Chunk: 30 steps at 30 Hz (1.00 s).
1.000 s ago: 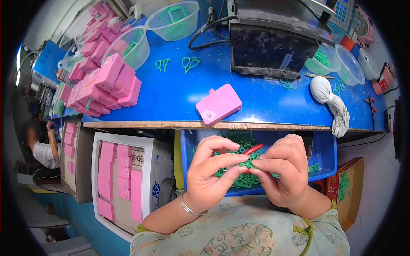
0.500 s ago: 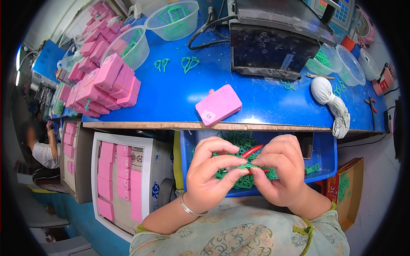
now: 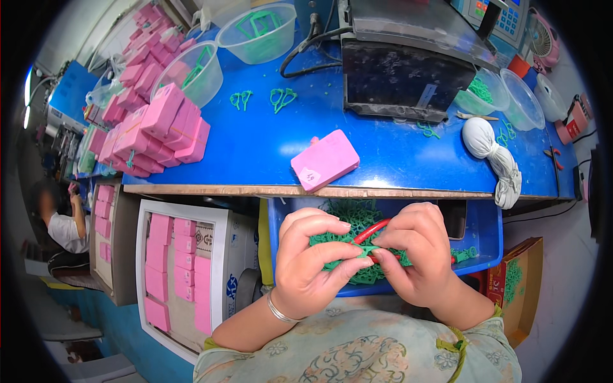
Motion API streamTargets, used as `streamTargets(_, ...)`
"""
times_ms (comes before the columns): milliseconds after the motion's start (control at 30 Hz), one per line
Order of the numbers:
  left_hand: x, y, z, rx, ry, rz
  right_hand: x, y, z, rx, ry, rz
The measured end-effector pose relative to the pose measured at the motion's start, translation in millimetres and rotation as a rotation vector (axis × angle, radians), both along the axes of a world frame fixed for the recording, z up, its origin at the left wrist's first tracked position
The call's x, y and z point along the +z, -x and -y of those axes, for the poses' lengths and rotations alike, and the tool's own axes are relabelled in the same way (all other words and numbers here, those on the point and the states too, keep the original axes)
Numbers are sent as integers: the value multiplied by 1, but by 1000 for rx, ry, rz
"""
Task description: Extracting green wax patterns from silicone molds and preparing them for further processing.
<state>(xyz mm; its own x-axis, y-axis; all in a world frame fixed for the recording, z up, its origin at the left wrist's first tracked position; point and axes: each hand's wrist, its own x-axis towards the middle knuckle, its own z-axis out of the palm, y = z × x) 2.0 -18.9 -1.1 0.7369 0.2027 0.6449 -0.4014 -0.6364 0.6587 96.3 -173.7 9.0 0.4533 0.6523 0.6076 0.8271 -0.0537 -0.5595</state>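
Observation:
My left hand (image 3: pixel 316 255) is closed in a pinch, thumb and fingertips on a small green wax piece (image 3: pixel 366 249). Close against it, my right hand (image 3: pixel 418 255) curls round a hand tool with red handles (image 3: pixel 372 231), probably pliers or cutters; their jaws are hidden. The right thumb and forefinger also meet at the green piece. Both hands hover over a blue tray (image 3: pixel 495 252) heaped with green wax pieces (image 3: pixel 348 214). On the bench just beyond lies a pink block mould (image 3: pixel 325 161).
Pink moulds (image 3: pixel 169 121) are stacked at the left of the blue bench (image 3: pixel 255 147). Clear plastic bowls (image 3: pixel 257 35) stand behind. A dark machine (image 3: pixel 402 76) and a white cloth bundle (image 3: pixel 490 150) are at right. A white-framed case (image 3: pixel 182 274) of moulds sits lower left.
The red-handled tool has shifted slightly between my hands, and its silver jaws, partly seen before, are now hidden. My fingers remain pinched together at the green piece.

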Motion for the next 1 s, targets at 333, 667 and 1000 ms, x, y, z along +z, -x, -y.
streamTargets(333,0,1,1,2,-19,15,0,0,3,-21,-33,13)
streamTargets(667,0,1,2,19,-69,49,-2,0,5,-23,-111,56)
streamTargets(1000,-4,4,2,60,-205,95,3,5,7,-51,-122,156)
